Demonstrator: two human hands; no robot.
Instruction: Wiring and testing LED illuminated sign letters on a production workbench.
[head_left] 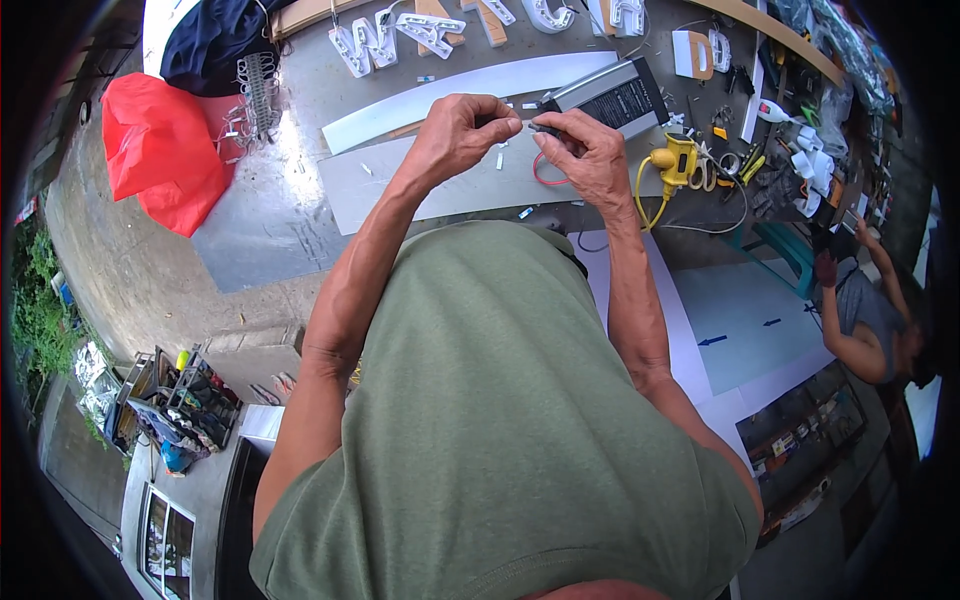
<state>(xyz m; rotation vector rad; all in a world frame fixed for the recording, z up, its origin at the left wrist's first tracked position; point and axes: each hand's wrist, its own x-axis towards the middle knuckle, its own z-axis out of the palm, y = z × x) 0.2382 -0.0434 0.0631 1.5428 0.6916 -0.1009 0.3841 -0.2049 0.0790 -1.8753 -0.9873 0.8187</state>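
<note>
My left hand (462,135) is closed in a pinch, thumb against forefinger. Whatever lies between those fingertips is too small to make out. Just to its right, my right hand (585,158) pinches too, with a small dark bit at its fingertips that I cannot name. A red wire (541,172) loops out beside the right hand's fingers. Both hands are above a flat grey sheet (380,190) with small white pieces scattered on it. Beyond the right hand sits a metal-cased power supply (612,95) with a dark label.
White channel letters (420,35) line the table's far side, behind a curved white strip (440,97). Right of my hands lie a yellow socket (678,160) with its cord, and tools. Red cloth (160,150) lies at left. Another person (875,310) is at far right.
</note>
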